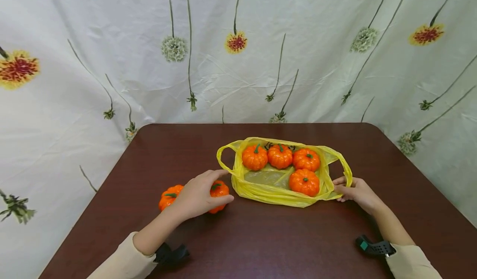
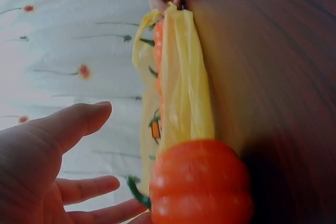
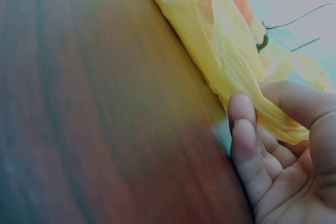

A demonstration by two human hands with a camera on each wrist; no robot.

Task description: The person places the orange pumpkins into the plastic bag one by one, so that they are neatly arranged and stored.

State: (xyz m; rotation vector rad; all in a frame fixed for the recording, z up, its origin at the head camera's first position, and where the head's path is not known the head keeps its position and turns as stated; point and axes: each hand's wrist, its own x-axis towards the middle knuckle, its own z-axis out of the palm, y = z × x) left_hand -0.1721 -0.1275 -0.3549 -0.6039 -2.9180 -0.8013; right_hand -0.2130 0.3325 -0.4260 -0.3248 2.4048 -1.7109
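Note:
A yellow plastic bag [image 1: 266,192] lies with its mouth spread wide, and several small orange pumpkins [image 1: 305,182] with green stems sit inside. At its right end my right hand [image 1: 359,194] pinches the bag by the handle side; the right wrist view shows thumb and fingers around the yellow plastic [image 3: 236,72]. My left hand [image 1: 195,194] reaches over a loose pumpkin [image 1: 220,190] left of the bag, thumb and fingers spread apart. In the left wrist view this pumpkin [image 2: 202,184] stands just beyond the fingers. A second loose pumpkin [image 1: 169,197] is partly hidden behind the left hand.
Everything rests on a dark brown table [image 1: 261,233]. A white curtain [image 1: 231,80] with printed flowers hangs behind its far edge. The bag's left handle loop [image 1: 222,157] stands up close to the left fingers. Dark straps [image 1: 374,246] are on both wrists.

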